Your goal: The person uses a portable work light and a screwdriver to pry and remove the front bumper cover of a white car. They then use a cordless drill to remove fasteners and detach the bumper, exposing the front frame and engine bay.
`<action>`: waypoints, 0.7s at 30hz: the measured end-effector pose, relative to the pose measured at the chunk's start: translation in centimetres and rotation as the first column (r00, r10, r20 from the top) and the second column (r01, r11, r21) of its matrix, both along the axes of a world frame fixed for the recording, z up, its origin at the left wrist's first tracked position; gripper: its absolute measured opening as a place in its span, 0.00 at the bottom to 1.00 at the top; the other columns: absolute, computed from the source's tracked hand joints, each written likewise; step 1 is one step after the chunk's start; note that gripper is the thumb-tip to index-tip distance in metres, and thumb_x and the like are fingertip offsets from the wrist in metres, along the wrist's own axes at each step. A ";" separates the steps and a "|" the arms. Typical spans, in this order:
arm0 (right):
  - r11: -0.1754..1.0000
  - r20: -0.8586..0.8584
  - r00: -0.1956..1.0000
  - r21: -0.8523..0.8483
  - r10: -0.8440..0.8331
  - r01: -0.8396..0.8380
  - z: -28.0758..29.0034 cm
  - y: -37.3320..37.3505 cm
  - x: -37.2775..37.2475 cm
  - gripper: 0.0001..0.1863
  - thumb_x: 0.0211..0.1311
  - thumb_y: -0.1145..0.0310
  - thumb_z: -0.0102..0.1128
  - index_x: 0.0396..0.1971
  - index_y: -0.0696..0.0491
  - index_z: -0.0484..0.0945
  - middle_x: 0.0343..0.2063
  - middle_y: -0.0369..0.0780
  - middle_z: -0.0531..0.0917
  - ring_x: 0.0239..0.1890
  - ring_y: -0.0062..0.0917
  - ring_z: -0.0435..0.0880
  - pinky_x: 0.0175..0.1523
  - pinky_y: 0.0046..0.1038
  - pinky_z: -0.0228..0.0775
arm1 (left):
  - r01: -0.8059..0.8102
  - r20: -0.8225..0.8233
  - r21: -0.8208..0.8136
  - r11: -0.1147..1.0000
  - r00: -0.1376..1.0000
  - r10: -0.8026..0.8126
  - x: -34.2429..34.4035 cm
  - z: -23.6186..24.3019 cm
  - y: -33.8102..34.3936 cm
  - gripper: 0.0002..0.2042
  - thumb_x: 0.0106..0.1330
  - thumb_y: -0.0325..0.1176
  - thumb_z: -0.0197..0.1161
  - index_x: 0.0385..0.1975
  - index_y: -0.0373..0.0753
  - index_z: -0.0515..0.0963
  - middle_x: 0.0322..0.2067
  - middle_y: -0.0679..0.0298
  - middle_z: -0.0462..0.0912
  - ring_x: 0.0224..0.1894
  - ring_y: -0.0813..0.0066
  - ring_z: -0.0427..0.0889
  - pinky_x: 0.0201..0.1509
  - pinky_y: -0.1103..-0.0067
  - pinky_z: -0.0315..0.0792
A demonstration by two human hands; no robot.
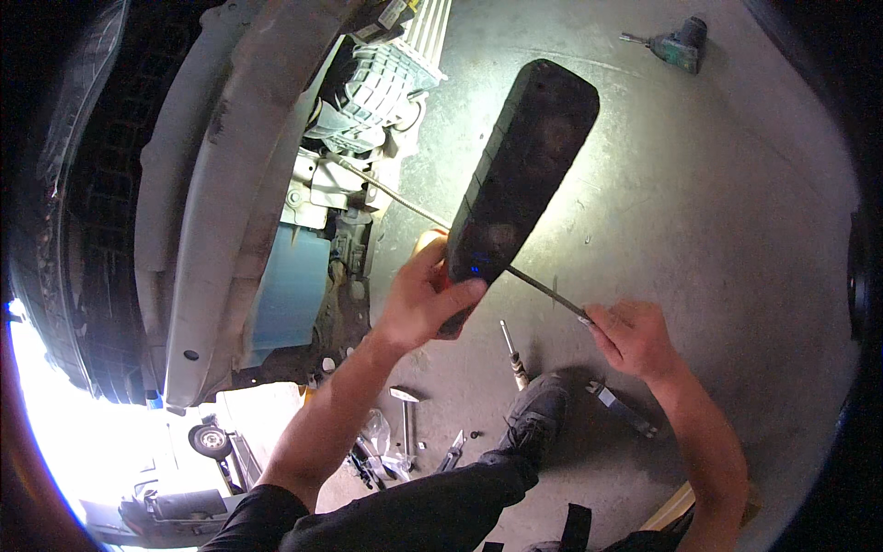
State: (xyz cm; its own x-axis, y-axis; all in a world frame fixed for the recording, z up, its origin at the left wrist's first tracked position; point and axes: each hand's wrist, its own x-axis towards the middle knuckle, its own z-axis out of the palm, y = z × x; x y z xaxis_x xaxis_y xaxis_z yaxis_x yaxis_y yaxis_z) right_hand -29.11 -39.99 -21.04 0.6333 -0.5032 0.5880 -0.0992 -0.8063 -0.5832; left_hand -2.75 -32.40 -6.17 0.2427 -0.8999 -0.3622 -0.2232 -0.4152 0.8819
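My left hand grips a long black device with a red-orange edge and small blue lights, held tilted in front of me; bright light falls around it. A thin flexible metal cable runs from the exposed underside of the vehicle, passes behind the device and continues to my right hand, whose closed fingers hold its lower end. The white ribbed part on the vehicle is lit. The middle stretch of the cable is hidden by the device.
A power tool lies on the concrete floor at top right. A hammer, pliers, a rod-like tool and a metal bar lie near my shoe. The bumper fills the left; another vehicle stands outside.
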 end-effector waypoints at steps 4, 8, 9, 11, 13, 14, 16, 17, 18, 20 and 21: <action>1.000 -0.023 0.999 -0.016 0.025 -0.026 -0.3 0.5 0.0 0.16 0.51 0.72 0.64 0.42 0.54 0.77 0.17 0.37 0.73 0.18 0.32 0.74 0.23 0.34 0.66 | -0.027 0.039 -0.054 0.998 0.999 0.030 1.7 -0.3 -1.0 0.18 0.60 0.32 0.68 0.47 0.36 0.70 0.28 0.66 0.79 0.26 0.83 0.77 0.27 0.82 0.71; 1.000 0.004 1.000 0.008 0.010 -0.010 -0.4 0.7 0.0 0.15 0.50 0.72 0.65 0.41 0.54 0.78 0.17 0.37 0.73 0.18 0.31 0.74 0.22 0.34 0.66 | -0.011 0.025 -0.037 0.999 1.000 0.012 1.8 0.1 -1.1 0.21 0.58 0.36 0.68 0.47 0.35 0.70 0.32 0.62 0.81 0.32 0.76 0.80 0.36 0.78 0.75; 1.000 0.020 1.000 0.008 0.008 -0.008 -0.5 0.8 -0.1 0.15 0.50 0.72 0.65 0.41 0.55 0.78 0.17 0.37 0.73 0.18 0.31 0.74 0.22 0.34 0.66 | 0.008 0.045 -0.015 1.000 0.999 -0.007 1.9 0.1 -0.9 0.23 0.57 0.39 0.68 0.48 0.34 0.70 0.34 0.59 0.82 0.35 0.73 0.82 0.40 0.76 0.77; 1.000 0.022 1.000 0.010 0.001 -0.001 -0.4 1.1 -0.3 0.15 0.50 0.72 0.65 0.41 0.55 0.78 0.17 0.36 0.73 0.18 0.31 0.74 0.22 0.33 0.65 | 0.023 0.044 -0.029 0.999 0.999 -0.022 1.3 0.1 -0.6 0.18 0.59 0.35 0.68 0.43 0.35 0.70 0.28 0.64 0.79 0.25 0.79 0.77 0.28 0.80 0.72; 1.000 -0.001 1.000 0.016 0.000 0.000 0.0 1.3 -0.8 0.15 0.50 0.72 0.65 0.40 0.55 0.78 0.17 0.36 0.72 0.18 0.30 0.74 0.22 0.33 0.65 | 0.034 0.033 -0.040 0.999 0.999 -0.032 1.0 0.0 -0.1 0.16 0.59 0.33 0.69 0.41 0.36 0.70 0.25 0.67 0.76 0.20 0.83 0.74 0.21 0.82 0.69; 1.000 -0.009 1.000 0.006 -0.008 0.008 0.1 1.4 -1.0 0.15 0.50 0.72 0.66 0.40 0.55 0.78 0.17 0.36 0.72 0.18 0.30 0.74 0.22 0.33 0.65 | 0.041 0.021 -0.045 0.998 0.999 -0.040 0.8 0.0 0.2 0.16 0.59 0.33 0.69 0.41 0.35 0.70 0.24 0.67 0.76 0.20 0.83 0.73 0.21 0.83 0.68; 0.999 -0.029 0.999 -0.019 -0.031 0.030 0.5 1.5 -1.8 0.15 0.49 0.72 0.66 0.39 0.55 0.79 0.17 0.36 0.72 0.18 0.29 0.73 0.21 0.32 0.64 | 0.057 -0.008 -0.056 0.997 0.998 -0.058 0.5 -0.1 0.4 0.17 0.59 0.33 0.69 0.41 0.35 0.69 0.23 0.67 0.74 0.19 0.84 0.72 0.19 0.83 0.67; 0.999 -0.038 0.999 -0.023 -0.029 0.028 0.6 1.6 -2.1 0.15 0.49 0.72 0.66 0.39 0.55 0.79 0.16 0.36 0.72 0.17 0.29 0.73 0.21 0.32 0.64 | 0.064 -0.022 -0.061 0.996 0.998 -0.065 0.3 -0.1 0.5 0.17 0.59 0.32 0.69 0.42 0.35 0.69 0.23 0.68 0.74 0.19 0.84 0.71 0.19 0.83 0.66; 0.999 -0.046 0.999 -0.027 -0.028 0.027 0.8 1.5 -2.3 0.14 0.49 0.72 0.66 0.39 0.55 0.79 0.16 0.36 0.72 0.17 0.29 0.73 0.21 0.32 0.63 | 0.071 -0.035 -0.067 0.995 0.997 -0.073 0.0 0.1 0.5 0.18 0.59 0.32 0.69 0.42 0.35 0.69 0.23 0.68 0.73 0.18 0.84 0.71 0.18 0.84 0.66; 0.999 -0.058 0.998 -0.034 -0.027 0.025 1.0 1.6 -3.1 0.14 0.49 0.72 0.66 0.39 0.55 0.79 0.16 0.35 0.71 0.17 0.29 0.72 0.21 0.33 0.62 | 0.071 -0.071 -0.051 0.996 0.995 -0.074 -0.6 0.2 0.7 0.18 0.59 0.32 0.69 0.43 0.34 0.69 0.22 0.68 0.73 0.19 0.85 0.71 0.17 0.84 0.64; 0.999 -0.062 0.998 -0.036 -0.026 0.024 0.9 1.8 -3.6 0.14 0.49 0.72 0.66 0.39 0.55 0.79 0.16 0.35 0.71 0.17 0.29 0.72 0.21 0.33 0.62 | 0.070 -0.089 -0.043 0.997 0.993 -0.074 -0.8 0.3 1.0 0.18 0.59 0.31 0.69 0.44 0.34 0.69 0.22 0.68 0.72 0.19 0.85 0.71 0.17 0.84 0.64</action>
State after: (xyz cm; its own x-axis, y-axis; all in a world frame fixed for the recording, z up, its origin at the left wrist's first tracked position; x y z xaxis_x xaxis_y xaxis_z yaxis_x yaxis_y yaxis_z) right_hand -32.74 -38.17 -20.12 0.6568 -0.4991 0.5652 -0.1550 -0.8230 -0.5466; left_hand -3.59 -31.45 -5.87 0.1446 -0.9279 -0.3436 -0.1694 -0.3653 0.9153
